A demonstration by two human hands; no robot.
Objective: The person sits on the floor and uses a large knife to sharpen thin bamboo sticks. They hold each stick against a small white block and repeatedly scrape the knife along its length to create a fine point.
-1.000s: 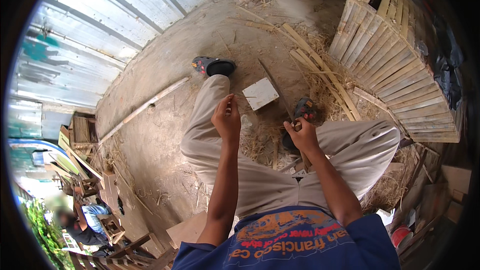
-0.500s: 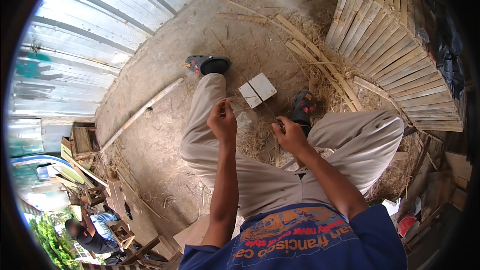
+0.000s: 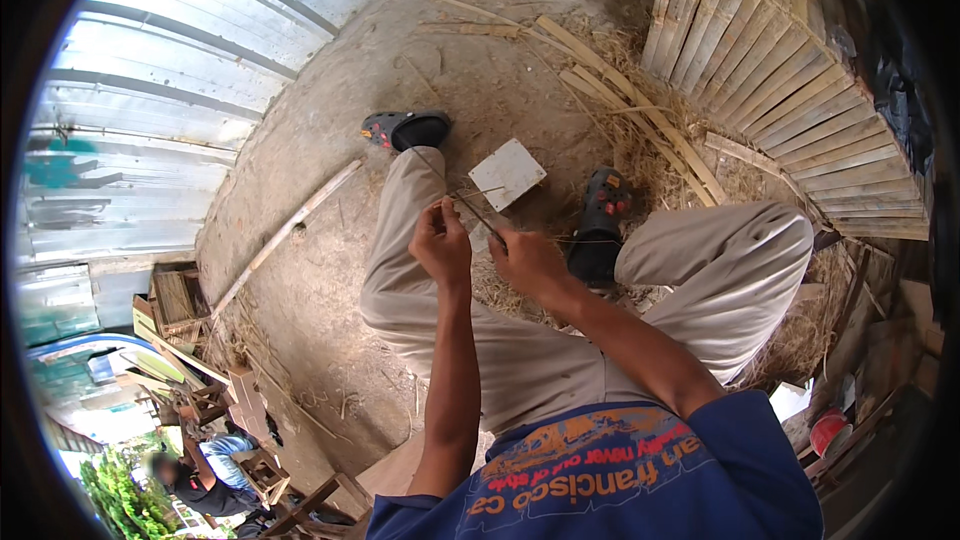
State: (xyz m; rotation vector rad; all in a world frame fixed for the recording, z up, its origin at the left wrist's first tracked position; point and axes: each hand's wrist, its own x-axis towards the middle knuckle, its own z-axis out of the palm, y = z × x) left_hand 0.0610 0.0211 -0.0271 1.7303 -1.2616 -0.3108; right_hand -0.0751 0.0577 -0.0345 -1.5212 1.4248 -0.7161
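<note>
Bamboo is what both hands are busy with: a thin strip [image 3: 478,208], pinched at the middle of the view, over the person's lap. The left hand [image 3: 441,245] is closed narrow, its fingertips gripping the strip from the 9 o'clock side. The right hand [image 3: 527,262] sits just beside it at 3 o'clock, fingers curled tight around the same strip. From the hands the strip runs up toward 12 o'clock, a second fine sliver branching off it toward the tile [image 3: 508,173], a pale square that lies flat on the floor [image 3: 330,120] just past the knuckles.

The person sits with knees apart in light trousers [image 3: 480,340]. One sandal [image 3: 407,129] is planted at 11 o'clock from the hands, the other sandal [image 3: 602,225] at 3 o'clock, close to the right wrist. Straw and shavings [image 3: 640,155] litter the floor around the right foot. Long bamboo slats [image 3: 640,100] lie loose at 1 o'clock, and beyond them, at 2 o'clock, a woven slat panel [image 3: 790,90]. A single pole [image 3: 290,235] lies on the floor at 9 o'clock, well apart from the hands. Corrugated metal sheeting [image 3: 170,70] walls off the 10 o'clock side. Far down at 7 o'clock another person [image 3: 205,475] crouches among wooden frames [image 3: 185,305].
</note>
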